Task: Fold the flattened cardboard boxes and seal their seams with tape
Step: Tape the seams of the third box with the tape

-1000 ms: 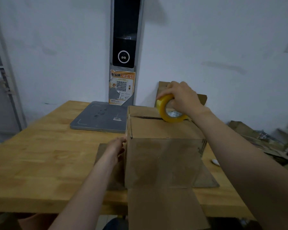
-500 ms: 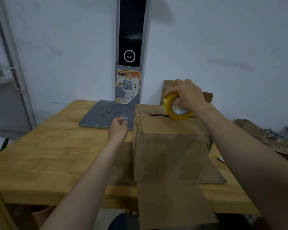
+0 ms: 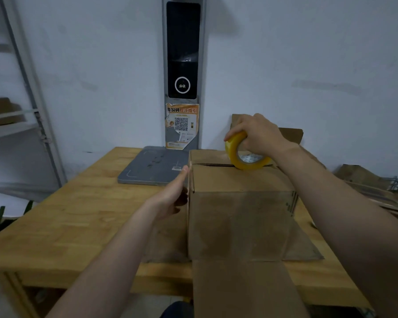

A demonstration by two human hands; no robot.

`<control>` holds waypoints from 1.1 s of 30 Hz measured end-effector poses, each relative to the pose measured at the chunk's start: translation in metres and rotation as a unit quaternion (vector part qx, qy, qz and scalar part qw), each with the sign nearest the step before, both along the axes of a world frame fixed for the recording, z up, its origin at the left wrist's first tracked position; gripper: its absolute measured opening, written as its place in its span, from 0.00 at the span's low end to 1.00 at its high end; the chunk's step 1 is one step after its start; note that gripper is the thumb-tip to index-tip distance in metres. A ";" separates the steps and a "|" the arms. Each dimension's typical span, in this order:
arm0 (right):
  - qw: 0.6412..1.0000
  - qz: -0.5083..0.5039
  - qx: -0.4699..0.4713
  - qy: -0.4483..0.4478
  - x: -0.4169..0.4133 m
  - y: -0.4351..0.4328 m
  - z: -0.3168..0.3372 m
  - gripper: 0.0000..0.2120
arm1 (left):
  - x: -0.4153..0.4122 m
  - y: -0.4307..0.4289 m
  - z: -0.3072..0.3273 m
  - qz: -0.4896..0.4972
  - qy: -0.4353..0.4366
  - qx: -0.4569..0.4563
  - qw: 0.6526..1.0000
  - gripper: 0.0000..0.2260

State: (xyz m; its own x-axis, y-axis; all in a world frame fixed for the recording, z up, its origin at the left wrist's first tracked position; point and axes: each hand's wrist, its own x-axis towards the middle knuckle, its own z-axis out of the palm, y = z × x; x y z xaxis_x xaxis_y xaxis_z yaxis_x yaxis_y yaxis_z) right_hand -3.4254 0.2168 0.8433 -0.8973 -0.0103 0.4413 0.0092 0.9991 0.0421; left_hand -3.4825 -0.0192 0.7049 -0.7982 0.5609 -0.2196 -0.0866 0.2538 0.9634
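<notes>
A brown cardboard box (image 3: 239, 216) stands upright on the wooden table (image 3: 78, 221), its bottom flaps spread flat toward me and to both sides. Its top flaps are folded down, with a dark seam gap running across near the far edge. My right hand (image 3: 260, 134) grips a yellow tape roll (image 3: 241, 154) that rests on the top by that seam. My left hand (image 3: 174, 191) lies flat against the box's left wall near the top corner, fingers straight.
A grey scale platform (image 3: 152, 167) lies on the table behind the box, below a tall dark kiosk (image 3: 183, 51) with an orange QR poster. A metal shelf (image 3: 21, 111) stands at left. Flattened cardboard (image 3: 365, 180) is piled at right.
My left hand rose from beside the box's lower left, hung curled in the air, and now presses flat on the left wall. The tape roll stays at the seam.
</notes>
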 end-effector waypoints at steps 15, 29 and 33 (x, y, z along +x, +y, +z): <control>0.999 0.035 0.020 0.023 -0.008 0.012 -0.002 0.26 | -0.002 0.060 0.074 -0.127 0.379 -0.471 0.786 0.39; 0.993 0.114 -0.042 -0.001 -0.012 0.036 -0.006 0.33 | 0.005 0.087 0.069 -0.141 0.388 -0.453 0.790 0.42; 0.953 0.133 -0.269 0.038 0.001 0.070 -0.033 0.32 | 0.009 0.089 0.071 -0.139 0.392 -0.459 0.785 0.45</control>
State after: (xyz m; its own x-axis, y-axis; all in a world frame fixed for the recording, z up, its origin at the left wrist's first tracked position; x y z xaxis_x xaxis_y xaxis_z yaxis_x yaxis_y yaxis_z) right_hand -3.4239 0.2870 0.8100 -0.8596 0.0137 0.5108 -0.2647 0.8430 -0.4682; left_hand -3.4731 0.0693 0.7757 -0.7649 0.6299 -0.1348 0.6233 0.7765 0.0921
